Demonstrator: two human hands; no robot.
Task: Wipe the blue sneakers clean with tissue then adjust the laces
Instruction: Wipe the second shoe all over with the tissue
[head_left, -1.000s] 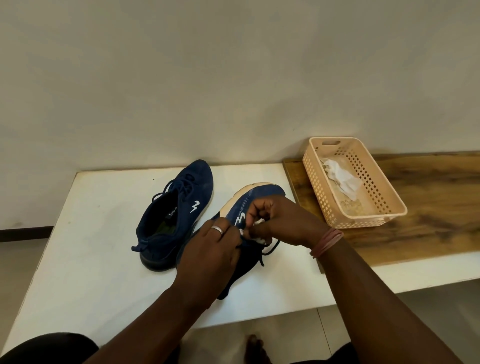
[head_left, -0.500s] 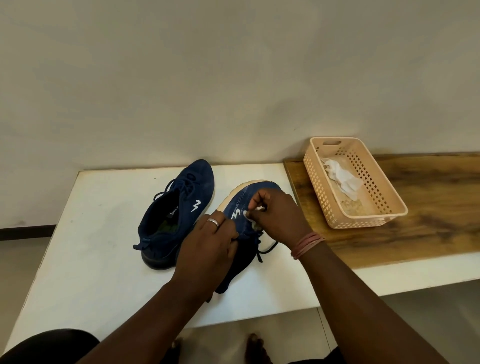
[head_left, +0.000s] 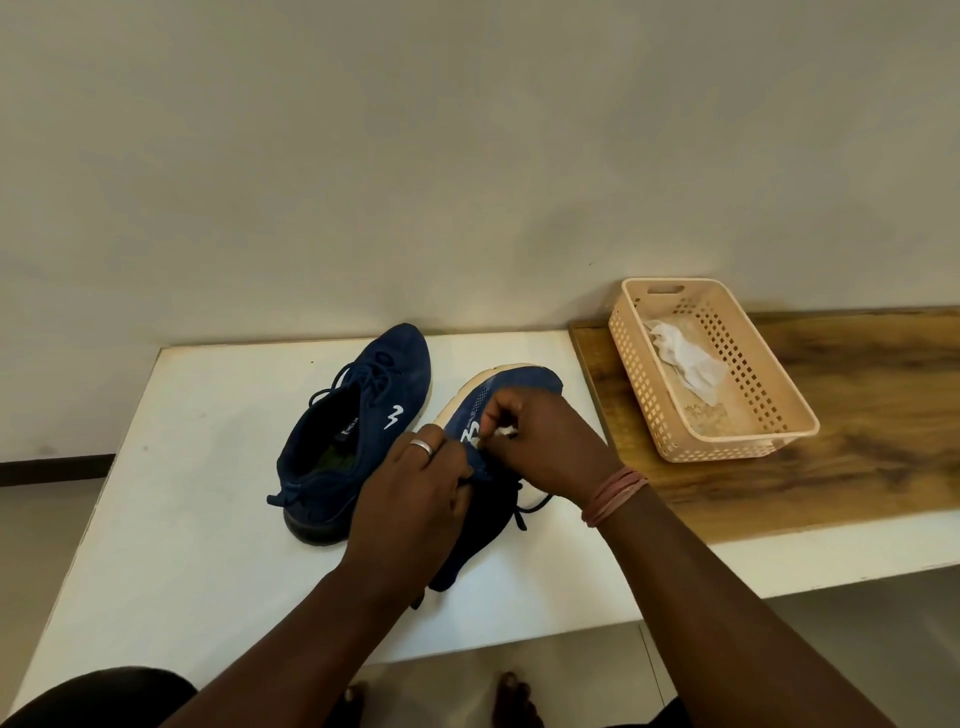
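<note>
Wiping in progress on the right-hand sneaker; laces not yet tended.

Head view: two blue sneakers sit on the white bench (head_left: 171, 467). The left sneaker (head_left: 358, 431) stands upright, untouched, its laces loose over the tongue. The right sneaker (head_left: 498, 410) is tipped on its side, pale sole edge facing left. The left hand (head_left: 415, 499) grips it around the middle, fingers curled over the upper. The right hand (head_left: 545, 441) pinches a small wad of tissue (head_left: 503, 431) against the side near the white logo. Far right, a basket (head_left: 748, 444) on the wooden board holds another crumpled tissue. By my reading, wiping is partway through; whether the left sneaker is already cleaned I cannot tell, and the lace adjusting remains.
</note>
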